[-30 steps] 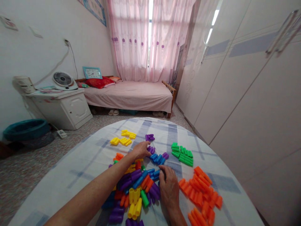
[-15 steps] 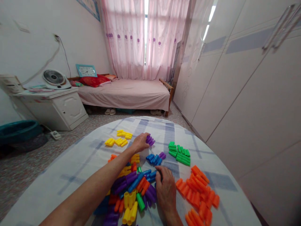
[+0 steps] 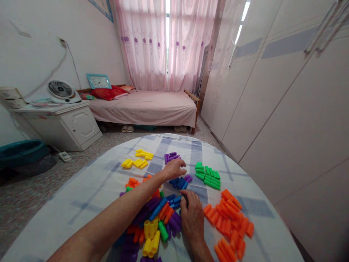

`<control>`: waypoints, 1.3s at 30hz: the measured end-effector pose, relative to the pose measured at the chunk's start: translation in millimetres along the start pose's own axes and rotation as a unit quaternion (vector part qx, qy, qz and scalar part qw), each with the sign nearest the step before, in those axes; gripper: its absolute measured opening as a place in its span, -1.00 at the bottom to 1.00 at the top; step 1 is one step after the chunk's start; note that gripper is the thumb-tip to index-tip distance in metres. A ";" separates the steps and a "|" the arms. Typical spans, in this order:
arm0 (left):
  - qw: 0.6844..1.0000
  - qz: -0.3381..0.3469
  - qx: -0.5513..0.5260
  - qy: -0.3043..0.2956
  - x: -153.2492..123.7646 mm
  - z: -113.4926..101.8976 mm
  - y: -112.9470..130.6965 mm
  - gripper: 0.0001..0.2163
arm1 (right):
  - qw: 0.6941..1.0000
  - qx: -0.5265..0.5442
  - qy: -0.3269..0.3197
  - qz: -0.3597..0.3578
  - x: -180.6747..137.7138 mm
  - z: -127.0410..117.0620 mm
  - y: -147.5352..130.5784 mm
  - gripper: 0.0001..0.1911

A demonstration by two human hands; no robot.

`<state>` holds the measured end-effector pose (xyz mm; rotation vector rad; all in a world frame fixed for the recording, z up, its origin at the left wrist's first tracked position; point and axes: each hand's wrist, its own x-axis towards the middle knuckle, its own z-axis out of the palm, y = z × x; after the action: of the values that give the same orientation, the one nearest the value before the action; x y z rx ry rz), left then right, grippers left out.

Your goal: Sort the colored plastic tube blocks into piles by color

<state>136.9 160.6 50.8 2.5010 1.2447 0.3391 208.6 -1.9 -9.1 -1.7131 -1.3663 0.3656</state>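
Coloured plastic tube blocks lie on a round table with a checked cloth (image 3: 89, 196). My left hand (image 3: 174, 168) reaches across the middle, fingers loosely curled and held apart, just above the small blue and purple blocks (image 3: 180, 181); nothing shows in it. My right hand (image 3: 192, 214) rests palm down at the right edge of the mixed pile (image 3: 154, 222), its fingertips curled on a blue block (image 3: 177, 199). A small purple group (image 3: 171, 157) lies just beyond the left hand.
Sorted groups lie around: yellow blocks (image 3: 136, 160) far left, green blocks (image 3: 208, 175) right of centre, orange blocks (image 3: 230, 222) near right. Beyond the table are a bed (image 3: 144, 109), a white cabinet (image 3: 60, 125) with a fan, and wardrobes (image 3: 286, 102) on the right.
My left hand went out to the far purple group, left purple blocks there, and has come back right and nearer, over the blue blocks. My right hand has barely moved.
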 end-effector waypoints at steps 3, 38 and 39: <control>0.999 0.008 0.005 -0.033 -7.8 9.0 17.4 -0.68 | 1.000 0.000 0.001 -0.007 0.2 0.6 1.1 -0.74; 0.915 -0.195 -0.211 0.283 -199.9 -23.1 -110.9 -0.62 | 1.000 -0.014 -0.008 -0.026 3.4 -2.7 1.6 -0.69; 0.908 -0.203 -0.225 0.289 -205.5 -20.8 -110.0 -0.62 | 0.999 -0.017 -0.008 -0.028 3.9 -2.7 2.5 -0.68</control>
<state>-71.7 61.3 13.5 1.7389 1.6251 1.1653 213.3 0.4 -8.4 -1.6986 -1.4367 0.3275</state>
